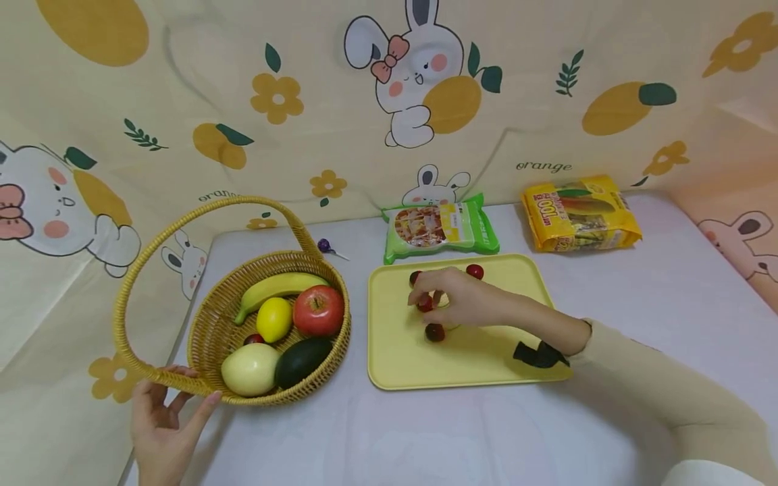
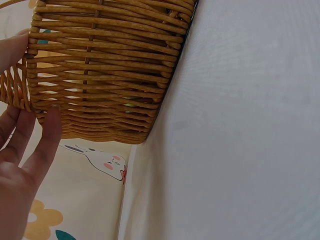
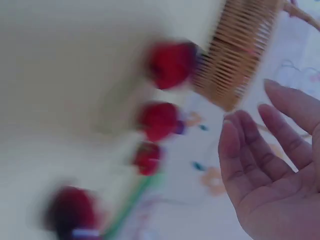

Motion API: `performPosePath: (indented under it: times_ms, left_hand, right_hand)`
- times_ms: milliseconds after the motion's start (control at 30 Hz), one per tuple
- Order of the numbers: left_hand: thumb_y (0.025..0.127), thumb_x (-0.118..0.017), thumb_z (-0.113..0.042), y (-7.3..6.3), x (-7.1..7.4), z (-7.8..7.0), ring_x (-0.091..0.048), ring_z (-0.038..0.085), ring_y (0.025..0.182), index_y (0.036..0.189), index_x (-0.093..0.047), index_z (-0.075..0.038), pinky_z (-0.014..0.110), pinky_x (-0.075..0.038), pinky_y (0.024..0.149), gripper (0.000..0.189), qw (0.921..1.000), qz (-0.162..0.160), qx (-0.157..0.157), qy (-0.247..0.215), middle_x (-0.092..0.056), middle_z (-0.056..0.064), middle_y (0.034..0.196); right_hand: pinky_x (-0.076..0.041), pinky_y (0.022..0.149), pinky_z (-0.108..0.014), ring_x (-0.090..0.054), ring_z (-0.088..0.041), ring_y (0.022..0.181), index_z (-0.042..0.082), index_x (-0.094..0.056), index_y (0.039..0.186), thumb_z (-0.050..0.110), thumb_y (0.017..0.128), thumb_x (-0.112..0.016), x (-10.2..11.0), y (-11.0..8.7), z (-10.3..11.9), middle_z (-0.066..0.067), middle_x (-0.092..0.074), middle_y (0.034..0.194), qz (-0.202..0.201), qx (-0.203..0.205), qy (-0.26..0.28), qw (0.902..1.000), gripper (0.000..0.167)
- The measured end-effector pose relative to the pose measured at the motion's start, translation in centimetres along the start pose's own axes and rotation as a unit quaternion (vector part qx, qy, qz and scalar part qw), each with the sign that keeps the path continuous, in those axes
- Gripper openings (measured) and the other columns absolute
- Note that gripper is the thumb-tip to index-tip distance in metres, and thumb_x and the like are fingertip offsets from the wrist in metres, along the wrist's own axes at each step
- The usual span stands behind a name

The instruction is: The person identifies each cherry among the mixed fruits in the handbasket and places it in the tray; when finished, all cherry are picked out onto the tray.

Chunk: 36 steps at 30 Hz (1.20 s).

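Observation:
My left hand (image 1: 164, 422) holds the near left rim of a round wicker basket (image 1: 209, 324) at the foot of its handle, thumb on the near side. In the basket lie a banana (image 1: 276, 291), a lemon (image 1: 275, 319), a red apple (image 1: 319, 310), one cherry (image 1: 253, 339), a pale yellow-green fruit (image 1: 250, 369) and a dark green fruit (image 1: 302, 362). Over a yellow tray (image 1: 395, 361) my right hand (image 1: 452, 297) hovers with loosely bent fingers and nothing in them. Several dark red cherries lie on the tray, one cherry (image 1: 434, 332) just below the thumb; they look blurred in the right wrist view.
Behind the tray lies a green snack bag (image 1: 440, 229), and a yellow candy bag (image 1: 580, 214) is to its right. A purple lollipop (image 1: 325, 246) rests behind the basket. Printed cloth walls (image 1: 340, 148) stand around the white tabletop (image 1: 437, 439).

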<state>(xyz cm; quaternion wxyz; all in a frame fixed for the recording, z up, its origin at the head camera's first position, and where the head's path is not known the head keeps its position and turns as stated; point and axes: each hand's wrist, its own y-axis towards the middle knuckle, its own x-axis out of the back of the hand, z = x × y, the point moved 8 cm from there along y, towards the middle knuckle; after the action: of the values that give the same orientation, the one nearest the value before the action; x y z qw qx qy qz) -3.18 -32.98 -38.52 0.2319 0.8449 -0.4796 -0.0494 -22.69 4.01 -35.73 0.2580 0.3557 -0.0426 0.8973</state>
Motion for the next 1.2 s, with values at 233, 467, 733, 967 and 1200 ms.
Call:
performPosePath:
  times_ms: [233, 467, 733, 967, 1200]
  left_hand:
    - [0.064, -0.064, 0.039, 0.0, 0.0, 0.0, -0.054, 0.017, 0.107, 0.132, -0.04, 0.016, 0.015, -0.052, 0.087, 0.075, 0.9999, -0.001, 0.002, -0.01, -0.056, 0.009, 0.112]
    - [0.064, -0.064, 0.039, 0.2, 0.7, -0.2, -0.055, 0.019, 0.108, 0.129, -0.04, 0.018, 0.017, -0.053, 0.086, 0.073, 0.9992, -0.001, -0.011, -0.039, -0.058, 0.011, 0.113]
    - [0.063, -0.064, 0.039, 0.5, -0.1, -0.4, -0.056, 0.023, 0.109, 0.126, -0.039, 0.023, 0.019, -0.053, 0.087, 0.07, 0.9903, 0.025, -0.072, -0.116, -0.056, 0.018, 0.114]
    - [0.063, -0.065, 0.038, 0.6, -0.2, -0.2, -0.055, 0.021, 0.11, 0.126, -0.039, 0.023, 0.018, -0.053, 0.087, 0.07, 0.995, 0.018, -0.058, -0.079, -0.056, 0.016, 0.114]
    - [0.064, -0.064, 0.038, 0.4, -0.1, -0.4, -0.055, 0.022, 0.11, 0.126, -0.039, 0.022, 0.018, -0.053, 0.087, 0.069, 0.9913, 0.027, -0.074, -0.105, -0.056, 0.018, 0.114]
  right_hand:
    - [-0.057, 0.084, -0.026, -0.064, -0.02, 0.098, -0.001, -0.068, 0.111, 0.002, 0.089, -0.074, -1.5, 9.6, 6.7, -0.012, -0.066, 0.109, 0.044, 0.089, 0.079, 0.9919, 0.023]
    - [-0.05, 0.091, -0.018, -0.061, -0.018, 0.11, -0.001, -0.064, 0.123, -0.003, 0.089, -0.071, -9.1, 20.9, 12.1, -0.01, -0.064, 0.12, 0.212, 0.094, 0.06, 0.9708, 0.035]
    - [-0.052, 0.078, -0.019, -0.062, -0.016, 0.097, -0.006, -0.069, 0.115, -0.015, 0.085, -0.062, -15.0, 25.9, 11.1, -0.019, -0.069, 0.112, 0.307, 0.045, 0.031, 0.9502, 0.032]
    - [-0.049, 0.065, -0.025, -0.058, -0.014, 0.086, -0.007, -0.066, 0.12, -0.021, 0.082, -0.056, -16.5, 26.2, 9.1, -0.019, -0.068, 0.108, 0.295, 0.027, 0.042, 0.9542, 0.041]
    - [-0.048, 0.068, -0.022, -0.056, -0.014, 0.088, -0.005, -0.065, 0.121, -0.021, 0.083, -0.052, -17.8, 26.1, 9.2, -0.017, -0.066, 0.113, 0.318, 0.037, -0.01, 0.9474, 0.043]
